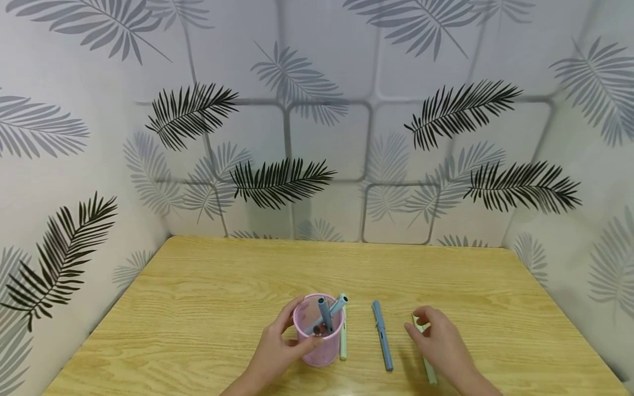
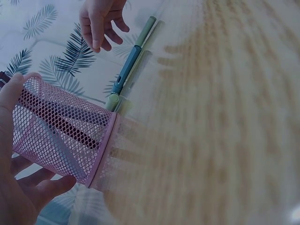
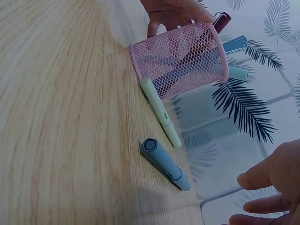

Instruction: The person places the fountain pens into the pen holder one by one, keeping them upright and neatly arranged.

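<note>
My left hand (image 1: 274, 345) holds a pink mesh pen holder (image 1: 319, 356) upright on the table, thumb and fingers round its sides. Inside it stand a blue pen (image 1: 324, 312), a light blue pen (image 1: 340, 302) and a dark red pen (image 3: 222, 21). A pale green pen (image 3: 159, 111) lies close beside the holder, and a blue pen (image 1: 383, 338) lies to its right. My right hand (image 1: 443, 341) hovers over another pale green pen (image 1: 430, 373), partly hiding it. In the left wrist view, its loosely bent fingers are apart from the pens.
The wood-grain table (image 1: 213, 286) carries everything. Walls with a leaf pattern (image 1: 327, 137) stand behind it and at both sides. The blue pen lies between the two pale green pens.
</note>
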A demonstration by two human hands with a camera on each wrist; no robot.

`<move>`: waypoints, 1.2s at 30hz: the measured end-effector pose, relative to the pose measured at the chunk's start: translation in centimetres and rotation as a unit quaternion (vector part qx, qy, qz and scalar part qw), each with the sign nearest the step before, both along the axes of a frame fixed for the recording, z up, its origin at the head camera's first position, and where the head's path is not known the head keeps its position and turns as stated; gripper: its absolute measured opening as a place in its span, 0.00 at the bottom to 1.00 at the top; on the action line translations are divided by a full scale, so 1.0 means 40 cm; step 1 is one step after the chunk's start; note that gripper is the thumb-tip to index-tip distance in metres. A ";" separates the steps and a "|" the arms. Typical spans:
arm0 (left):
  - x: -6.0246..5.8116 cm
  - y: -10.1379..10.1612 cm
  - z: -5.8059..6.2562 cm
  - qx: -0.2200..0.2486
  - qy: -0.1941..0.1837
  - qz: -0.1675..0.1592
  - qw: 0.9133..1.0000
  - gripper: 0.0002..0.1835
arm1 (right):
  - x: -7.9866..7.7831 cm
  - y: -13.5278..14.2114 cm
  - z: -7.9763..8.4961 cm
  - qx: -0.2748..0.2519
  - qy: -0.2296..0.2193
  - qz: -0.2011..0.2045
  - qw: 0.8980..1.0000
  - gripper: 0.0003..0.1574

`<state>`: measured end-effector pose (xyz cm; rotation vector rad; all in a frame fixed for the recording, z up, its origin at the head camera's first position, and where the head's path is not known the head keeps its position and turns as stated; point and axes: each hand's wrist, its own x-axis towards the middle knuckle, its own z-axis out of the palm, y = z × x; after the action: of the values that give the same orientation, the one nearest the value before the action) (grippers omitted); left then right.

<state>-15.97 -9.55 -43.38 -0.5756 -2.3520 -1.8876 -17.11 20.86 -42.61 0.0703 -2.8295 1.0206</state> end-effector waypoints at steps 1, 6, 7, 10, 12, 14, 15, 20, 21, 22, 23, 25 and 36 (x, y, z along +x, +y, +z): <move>0.000 0.000 0.000 0.000 0.000 0.000 1.000 0.40 | -0.002 0.003 -0.001 0.005 -0.004 -0.003 1.000 0.18; -0.002 0.000 -0.003 0.001 0.000 -0.003 1.000 0.40 | -0.011 0.019 -0.007 0.022 -0.023 -0.011 0.999 0.22; -0.002 0.000 -0.004 0.001 -0.001 -0.003 1.000 0.40 | -0.012 0.021 -0.008 0.030 -0.024 -0.012 0.999 0.23; -0.003 0.000 -0.008 0.001 -0.005 -0.002 1.000 0.40 | -0.012 0.027 -0.011 0.054 -0.029 -0.011 0.998 0.26; -0.002 0.000 -0.008 0.001 -0.008 -0.002 1.000 0.40 | -0.013 0.029 -0.013 0.066 -0.041 -0.014 0.997 0.28; -0.002 -0.001 -0.007 0.000 -0.009 -0.001 1.000 0.39 | -0.014 0.030 -0.015 0.070 -0.054 -0.018 0.996 0.29; -0.002 -0.001 -0.006 -0.001 -0.009 -0.002 1.000 0.39 | -0.016 0.031 -0.017 0.073 -0.060 -0.020 0.995 0.30; -0.002 -0.002 -0.002 -0.004 -0.008 -0.001 1.000 0.39 | -0.021 0.034 -0.028 0.080 -0.072 -0.018 0.994 0.31; -0.002 -0.002 -0.002 -0.003 -0.007 -0.001 1.000 0.39 | -0.021 0.034 -0.031 0.081 -0.072 -0.016 0.994 0.31; -0.002 -0.002 -0.002 -0.004 -0.007 -0.001 1.000 0.39 | -0.021 0.034 -0.033 0.080 -0.073 -0.014 0.994 0.31; -0.001 -0.003 -0.002 -0.005 -0.008 0.000 1.000 0.39 | -0.021 0.034 -0.035 0.080 -0.074 -0.010 0.994 0.32; -0.001 -0.003 -0.002 -0.004 -0.007 -0.001 1.000 0.40 | -0.020 0.032 -0.038 0.081 -0.078 -0.003 0.994 0.32; -0.003 -0.004 -0.003 -0.003 -0.008 -0.004 1.000 0.40 | -0.028 0.027 -0.055 0.083 -0.083 -0.007 0.993 0.27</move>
<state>-16.07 -9.69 -43.51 -0.5738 -2.3696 -1.8951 -18.23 21.95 -44.80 -0.0192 -3.0559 0.8204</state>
